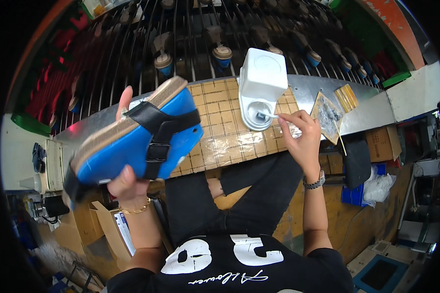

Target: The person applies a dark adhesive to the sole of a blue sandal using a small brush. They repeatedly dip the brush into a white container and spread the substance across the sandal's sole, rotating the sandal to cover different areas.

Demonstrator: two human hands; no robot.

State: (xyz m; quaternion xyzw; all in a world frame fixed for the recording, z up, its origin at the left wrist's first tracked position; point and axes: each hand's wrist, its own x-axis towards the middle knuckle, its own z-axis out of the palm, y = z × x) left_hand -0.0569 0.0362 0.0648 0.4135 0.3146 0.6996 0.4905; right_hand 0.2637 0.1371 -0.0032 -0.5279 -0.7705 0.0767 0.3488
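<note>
My left hand grips a sandal with black straps and a brown cork-like sole edge, fitted on a blue shoe last. The sandal is tilted on its side at the left, raised off the bench, with fingers on its far side and my thumb near the last's lower edge. Pinched in my right hand is a small brush with a thin pale handle. Its dark tip lies inside the round cup at the foot of a white dispenser.
Brown gridded sheeting covers part of the metal bench. To the right lie a smeared board, a thin stick and a yellow block. Behind, a rod rack carries several shoes on blue lasts. A cardboard box stands lower left.
</note>
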